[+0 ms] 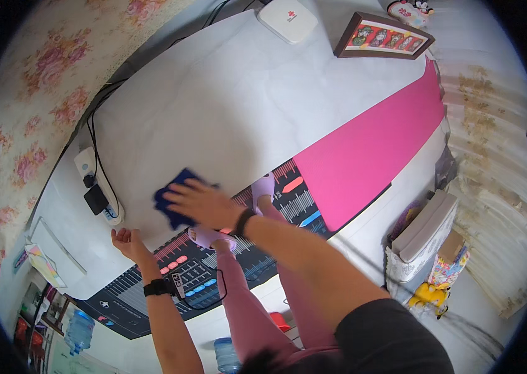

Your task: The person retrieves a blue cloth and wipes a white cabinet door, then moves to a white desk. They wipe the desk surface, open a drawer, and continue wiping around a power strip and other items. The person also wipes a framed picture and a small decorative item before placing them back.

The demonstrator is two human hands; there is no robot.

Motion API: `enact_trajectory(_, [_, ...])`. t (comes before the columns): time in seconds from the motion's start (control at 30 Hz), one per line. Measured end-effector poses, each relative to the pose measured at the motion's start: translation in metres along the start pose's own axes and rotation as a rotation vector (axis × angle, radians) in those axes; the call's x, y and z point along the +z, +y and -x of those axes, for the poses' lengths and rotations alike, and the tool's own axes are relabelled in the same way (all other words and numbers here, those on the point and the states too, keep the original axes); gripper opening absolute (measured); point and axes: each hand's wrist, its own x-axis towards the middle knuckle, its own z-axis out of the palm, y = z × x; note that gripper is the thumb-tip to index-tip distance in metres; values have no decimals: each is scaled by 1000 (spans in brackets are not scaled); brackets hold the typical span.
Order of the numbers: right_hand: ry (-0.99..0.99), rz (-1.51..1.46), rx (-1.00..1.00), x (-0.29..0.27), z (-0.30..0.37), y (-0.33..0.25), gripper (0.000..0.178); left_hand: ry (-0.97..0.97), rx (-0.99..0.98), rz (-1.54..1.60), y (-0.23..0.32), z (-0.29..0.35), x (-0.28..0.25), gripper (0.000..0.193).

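Left hand [128, 243] bare, fingers loosely curled; right hand [207, 206] spread flat, fingers on a dark-blue cloth [180, 177].
Near edge of the white table [213, 112]: left hand sits just beside the power strip [106, 187]; contact with the tabletop cannot be told. Cloth lies right of the strip, close to that edge. Judged risks: a wide leftward swing could bump the strip or snag the black cable [93, 131], tugging the black adapter [95, 200]; a damp cloth (dampness not visible) could wet the sockets; a nearward pull could slide it over the edge. Far side: white device [287, 20] and, right, picture frame [385, 37], both well apart.
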Motion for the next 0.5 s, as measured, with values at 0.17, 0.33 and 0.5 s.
enact_trajectory(0.17, [155,88,408,-52,130,124,42,-123,-75,161,-12,-14,-18,54])
enact_trajectory(0.33, [499,254,889,-79,154,209,52,-218,-145,394,-26,-26,-31,48])
enact_trajectory(0.5, [525,239,887,-22,63,135,50,-248,-147,421,-31,-30,-34,50])
